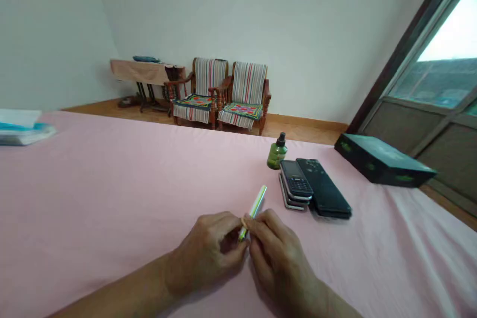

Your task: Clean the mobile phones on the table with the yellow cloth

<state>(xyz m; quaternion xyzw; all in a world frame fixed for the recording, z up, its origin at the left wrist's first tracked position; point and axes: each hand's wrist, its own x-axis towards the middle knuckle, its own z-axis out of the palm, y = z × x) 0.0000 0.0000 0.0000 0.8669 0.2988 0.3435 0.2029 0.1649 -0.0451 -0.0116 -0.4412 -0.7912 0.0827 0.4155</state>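
A slim white and yellow-green pen-like stick [258, 200] slants up and away from my fingers, its far end over the pink cloth. I cannot make out its exact kind. My left hand [212, 246] pinches it near its lower end, thumb below and forefinger above. From the other side, my right hand [278, 253] closes its thumb and fingers on the same part. A small tan bit, perhaps a band or a fingertip, shows where the fingers meet. To the right of the stick lies a keypad phone [296, 181] on top of a small stack.
Beside the phones is a long black flat object [324, 189]. Behind them stands a green bottle [277, 153] with a black top. A black box [383, 159] lies far right, papers [22, 126] far left. Two wooden chairs [244, 90] stand beyond the pink-covered surface [112, 184].
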